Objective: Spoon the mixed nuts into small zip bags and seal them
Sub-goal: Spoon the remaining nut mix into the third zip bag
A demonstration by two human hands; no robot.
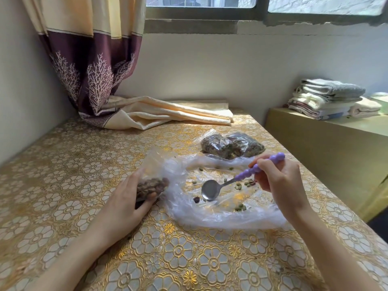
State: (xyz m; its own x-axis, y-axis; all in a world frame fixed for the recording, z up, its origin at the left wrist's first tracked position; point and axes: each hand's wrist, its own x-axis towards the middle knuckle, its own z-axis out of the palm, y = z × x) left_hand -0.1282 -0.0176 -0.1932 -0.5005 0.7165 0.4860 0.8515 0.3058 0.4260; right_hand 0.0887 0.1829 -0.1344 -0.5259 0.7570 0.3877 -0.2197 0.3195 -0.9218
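My left hand (128, 198) grips a small clear zip bag (153, 177) partly filled with brown nuts, its mouth standing up and open. My right hand (275, 177) holds a spoon (212, 191) by its purple beaded handle. The metal bowl of the spoon looks empty and rests low over a large flattened clear plastic bag (220, 215). A few loose green and dark nuts (240, 207) lie scattered on that plastic. Two filled zip bags (228, 145) of mixed nuts lie behind it.
The table (178, 255) has a gold floral cloth. A cream and purple curtain (147, 114) is bunched on its far side under the window. Folded towels (327, 97) are stacked on a lower ledge at the right. The table's right edge drops off beside my right arm.
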